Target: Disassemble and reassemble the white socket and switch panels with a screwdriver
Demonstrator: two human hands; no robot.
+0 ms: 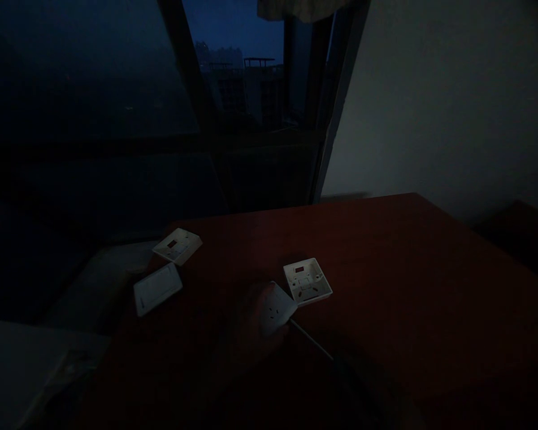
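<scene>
My left hand (246, 325) is closed around a white wall socket plate (278, 309), with its slotted face turned up and toward me. A screwdriver (312, 340) reaches in from the lower right, and its thin metal shaft ends at the plate's right edge. My right hand (372, 382) is at the dark handle end, closed on it; its fingers are mostly lost in shadow. Just beyond the plate, an open white mounting box (307, 282) lies on the table with its hollow side up. I cannot tell whether the screwdriver's tip touches a screw.
On the left of the reddish-brown table (385, 257) lie a second white mounting box (178, 246) and a white switch-like plate (158, 289), near the edge. A dark window (242, 65) stands behind, and a pale wall (439, 107) on the right. The light is very dim.
</scene>
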